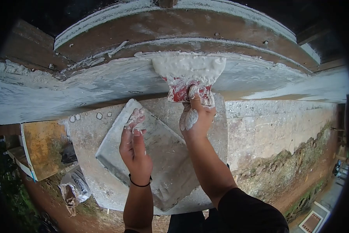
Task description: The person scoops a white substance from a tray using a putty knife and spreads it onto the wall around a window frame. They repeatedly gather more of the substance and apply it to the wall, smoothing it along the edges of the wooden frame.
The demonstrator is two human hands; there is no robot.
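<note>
My right hand grips the red handle of a wide putty scraper, its blade loaded with white plaster and pressed against the underside of a moulded ledge. My left hand, smeared with plaster and wearing a black wristband, holds a square grey mortar board tilted below the scraper, fingers over its top face.
The ledge has brown stepped mouldings partly coated in white plaster. Below are a concrete slab, a plastered wall, a yellowish board, a plastic bag and red soil far below.
</note>
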